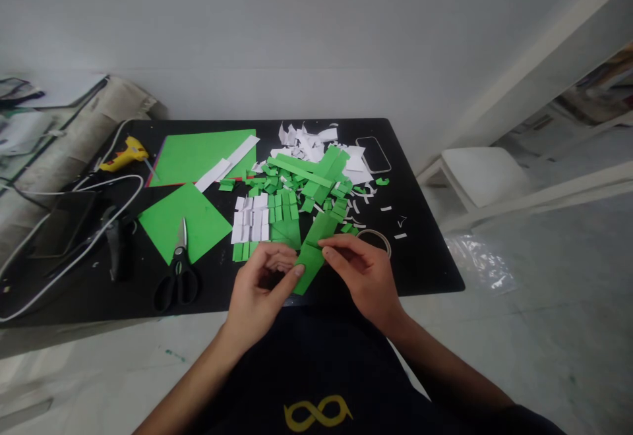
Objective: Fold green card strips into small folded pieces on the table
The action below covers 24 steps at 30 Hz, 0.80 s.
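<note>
A long green paper strip (316, 244) runs diagonally over the front of the black table (425, 250). My left hand (260, 293) pinches its lower end between thumb and curled fingers. My right hand (363, 270) grips the strip's middle from the right, fingers closed on it. Just beyond lie rows of small white and green paper squares (262, 221) and a heap of green and white paper scraps (311, 171).
Black-handled scissors (179, 270) lie on a green sheet (182, 221) at the left; a larger green sheet (198, 155) sits behind. A yellow glue gun (123, 155) and white cables (74, 188) are far left. A phone (373, 153) and tape ring (380, 237) lie right. White stool (479, 174) beside the table.
</note>
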Each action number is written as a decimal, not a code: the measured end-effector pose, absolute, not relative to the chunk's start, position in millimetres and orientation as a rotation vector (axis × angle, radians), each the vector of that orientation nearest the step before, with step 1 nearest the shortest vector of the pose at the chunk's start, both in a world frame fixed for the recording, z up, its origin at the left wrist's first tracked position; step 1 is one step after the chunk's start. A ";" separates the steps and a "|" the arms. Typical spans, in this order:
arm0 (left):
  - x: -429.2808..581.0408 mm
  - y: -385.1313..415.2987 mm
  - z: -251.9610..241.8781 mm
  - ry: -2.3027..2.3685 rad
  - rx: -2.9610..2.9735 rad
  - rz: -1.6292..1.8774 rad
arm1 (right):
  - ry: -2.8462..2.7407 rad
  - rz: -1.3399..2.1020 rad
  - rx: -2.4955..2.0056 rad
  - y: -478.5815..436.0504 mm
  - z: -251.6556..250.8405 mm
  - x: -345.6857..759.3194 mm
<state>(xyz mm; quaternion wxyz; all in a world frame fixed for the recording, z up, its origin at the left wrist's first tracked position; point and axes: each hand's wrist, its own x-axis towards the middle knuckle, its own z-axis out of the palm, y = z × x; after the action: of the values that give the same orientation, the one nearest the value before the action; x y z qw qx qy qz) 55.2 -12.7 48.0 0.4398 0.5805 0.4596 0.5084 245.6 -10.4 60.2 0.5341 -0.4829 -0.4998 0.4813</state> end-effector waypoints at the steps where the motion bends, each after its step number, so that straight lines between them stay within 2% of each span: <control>1: 55.1 -12.8 48.3 1.142 1.458 1.267 | -1.186 1.137 -1.143 -10.6 60.4 245.2; 16: 49.0 -13.5 44.0 1.141 1.752 1.188 | -0.992 1.345 -1.002 -9.6 51.7 242.2; 24: 41.7 -12.0 37.5 1.240 1.796 1.227 | -0.943 1.337 -1.029 -10.2 56.0 245.6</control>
<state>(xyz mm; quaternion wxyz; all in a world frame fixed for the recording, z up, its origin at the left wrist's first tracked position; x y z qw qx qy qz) 41.7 -12.0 37.5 0.3137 0.6811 0.4702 0.4654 245.6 -10.2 56.0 0.5682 -0.4379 -0.4016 0.5693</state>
